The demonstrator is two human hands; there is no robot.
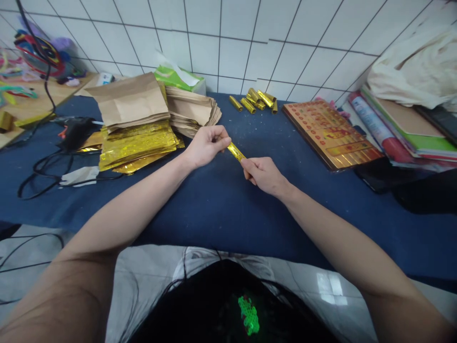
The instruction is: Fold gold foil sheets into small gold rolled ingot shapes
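Note:
A slim roll of gold foil paper (236,152) is stretched between my two hands above the dark blue cloth. My left hand (209,146) pinches its upper left end, and my right hand (262,174) grips the lower right end between thumb and fingers. Left of my hands lie gold foil sheets (137,143), partly covered by brown paper sheets (130,102). Another fanned stack of brown paper (193,110) is just behind my left hand. Several finished-looking gold rolls (259,100) lie in a small heap near the wall.
A black glue gun (76,133) and its looped cable (39,174) lie at the left, near a white scrap (80,176). On the right are a stack of red-gold printed sheets (332,136), books (424,133) and a cream cloth bag (414,71). A tiled wall (235,52) bounds the back.

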